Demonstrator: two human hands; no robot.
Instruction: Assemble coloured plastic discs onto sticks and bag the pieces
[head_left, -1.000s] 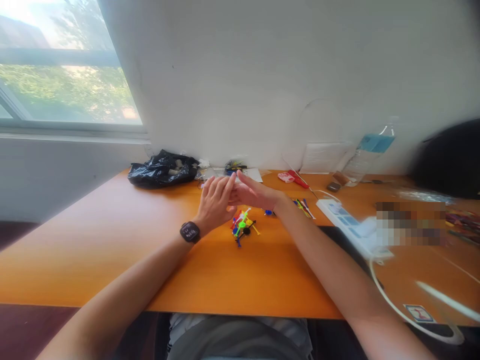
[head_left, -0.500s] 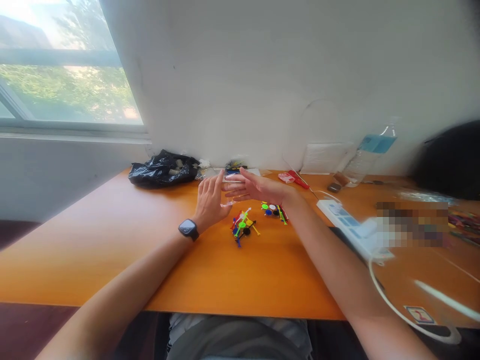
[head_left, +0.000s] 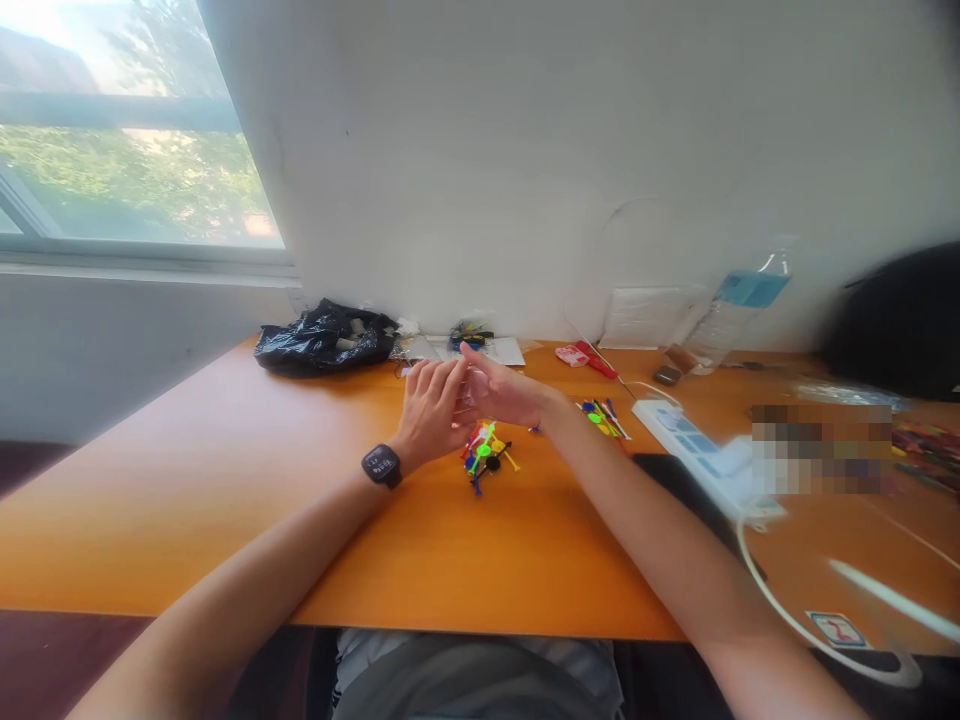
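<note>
Over the middle of the table, my left hand (head_left: 433,408) and my right hand (head_left: 511,392) meet with palms facing each other. Between them shows a clear, shiny plastic thing (head_left: 474,390), mostly covered by the fingers; its exact kind I cannot make out. The left fingers curl over its near side, and the right hand wraps its far side with the thumb up. Just below the hands lies a small heap of colourful plastic sticks and discs (head_left: 487,455), in green, yellow, red, blue and black. More such pieces (head_left: 604,418) lie beyond my right forearm.
A black plastic bag (head_left: 326,340) sits at the back left by the wall. To the right are a white power strip (head_left: 694,450) with a cable, a leaning clear bottle (head_left: 720,320) and a red packet (head_left: 589,357). Small items on white paper (head_left: 504,350) lie behind the hands.
My hands have come closer together and lower, closing round the clear thing. My right forearm has shifted left, so the pieces beyond it show differently. The near heap has stayed put.
</note>
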